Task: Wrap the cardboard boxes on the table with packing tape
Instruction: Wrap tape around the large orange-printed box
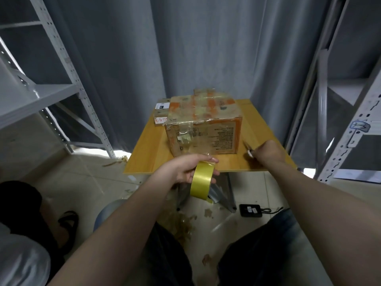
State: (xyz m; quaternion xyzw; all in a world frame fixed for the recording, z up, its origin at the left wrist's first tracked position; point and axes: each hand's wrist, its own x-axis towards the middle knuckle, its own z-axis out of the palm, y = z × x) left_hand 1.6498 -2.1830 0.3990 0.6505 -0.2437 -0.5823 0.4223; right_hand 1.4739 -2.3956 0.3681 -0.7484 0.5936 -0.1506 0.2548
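The table [148, 159] in the middle of the frame has a yellow-orange wooden top on grey metal legs and stands on the pale tiled floor [86, 182]. A large cardboard box [203, 124], criss-crossed with clear tape, sits at its centre. Just behind that box's left corner is a smaller box [161, 114] with a white label and red writing. My right hand [268, 151] is low over the near right part of the top and grips a small blurred tool [249, 152]. Tape scraps [184, 223] and a black device [250, 210] lie on the floor below.
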